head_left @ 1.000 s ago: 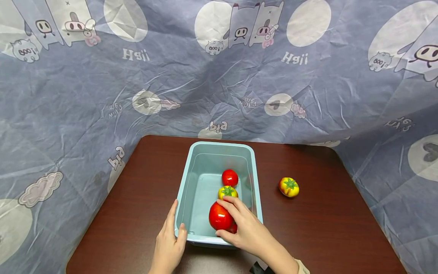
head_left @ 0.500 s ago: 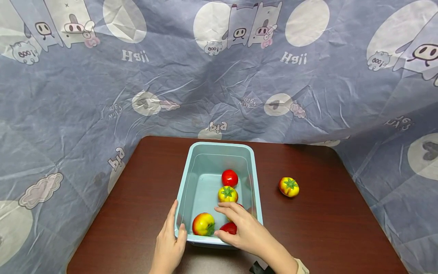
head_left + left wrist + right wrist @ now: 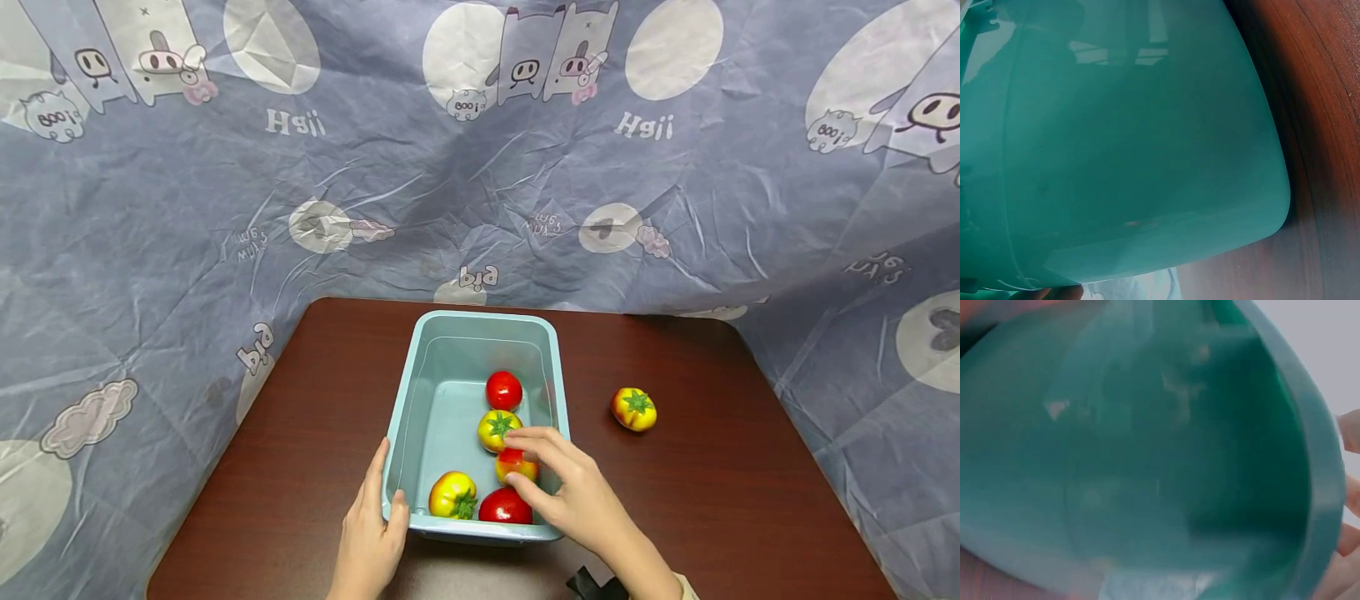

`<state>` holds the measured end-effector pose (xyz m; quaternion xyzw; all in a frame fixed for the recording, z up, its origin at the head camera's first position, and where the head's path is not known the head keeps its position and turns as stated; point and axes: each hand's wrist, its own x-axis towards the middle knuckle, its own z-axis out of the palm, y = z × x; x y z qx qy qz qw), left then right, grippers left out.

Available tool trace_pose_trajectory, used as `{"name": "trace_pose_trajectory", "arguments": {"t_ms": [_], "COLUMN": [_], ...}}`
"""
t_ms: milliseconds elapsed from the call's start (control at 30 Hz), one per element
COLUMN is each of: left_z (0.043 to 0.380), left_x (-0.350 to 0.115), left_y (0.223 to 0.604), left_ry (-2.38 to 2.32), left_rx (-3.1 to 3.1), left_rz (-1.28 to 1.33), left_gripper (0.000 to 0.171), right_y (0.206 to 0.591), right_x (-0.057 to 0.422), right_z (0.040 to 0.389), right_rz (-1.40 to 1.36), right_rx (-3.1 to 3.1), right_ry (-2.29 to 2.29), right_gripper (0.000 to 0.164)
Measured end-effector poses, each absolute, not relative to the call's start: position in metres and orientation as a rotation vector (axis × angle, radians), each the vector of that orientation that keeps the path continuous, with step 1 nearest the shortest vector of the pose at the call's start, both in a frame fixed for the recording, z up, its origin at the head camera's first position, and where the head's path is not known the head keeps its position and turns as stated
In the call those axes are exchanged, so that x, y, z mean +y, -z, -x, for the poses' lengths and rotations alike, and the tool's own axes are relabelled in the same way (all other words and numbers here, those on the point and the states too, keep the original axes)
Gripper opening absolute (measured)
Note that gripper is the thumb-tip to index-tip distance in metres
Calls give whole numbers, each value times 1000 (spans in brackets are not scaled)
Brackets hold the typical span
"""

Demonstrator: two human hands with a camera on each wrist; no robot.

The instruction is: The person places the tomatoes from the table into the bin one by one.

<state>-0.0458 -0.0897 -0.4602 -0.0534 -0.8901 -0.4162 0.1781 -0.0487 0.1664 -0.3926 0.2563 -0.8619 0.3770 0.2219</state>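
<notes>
A light blue plastic bin [image 3: 402,383] stands on the table. My left hand [image 3: 371,529] rests against its near left corner, fingers straight along the outer side and thumb at the rim; fingertips [image 3: 1063,292] show low in the left wrist view. My right hand [image 3: 573,487] hovers over the right side, fingers loosely bent and holding nothing. Below its fingertips lies a red-yellow tomato-like fruit [image 3: 516,468], partly covered. A yellow one with a green calyx [image 3: 452,495] and a dark red fruit [image 3: 506,506] lie along the near wall. Farther back are another yellow one [image 3: 498,429] and a red one [image 3: 504,390].
One more yellow-red fruit with a green calyx [image 3: 633,409] lies on the brown table [image 3: 697,483], right of the bin. A black object [image 3: 595,586] is beneath my right forearm. A printed grey-blue cloth [image 3: 450,167] hangs behind the table.
My right hand has let go of a large red fruit, which now lies yellow side up at the bin's near left. The hand has moved right. My left hand stays in place.
</notes>
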Motion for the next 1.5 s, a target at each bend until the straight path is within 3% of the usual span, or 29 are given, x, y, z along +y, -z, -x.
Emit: {"name": "trace_pose_trajectory", "arguments": {"t_ms": [500,733,1267,1500], "left_z": [46,45,45,45], "left_x": [-89,-89,-88,-89], "left_y": [461,458,458,458], "left_ry": [1158,1163,1167,1187], "left_rx": [-2509,-2532,-2538,-2548], "left_rz": [148,136,114,115], "left_gripper": [70,68,67,70], "right_y": [416,435,481,489], "right_x": [244,271,314,325], "right_z": [72,82,98,107], "right_rz": [-115,172,320,355], "right_rx": [-2223,-2303,-2407,-2532], "right_ry": [-1372,-1286,-1100,-957], "right_gripper": [34,29,31,42]}}
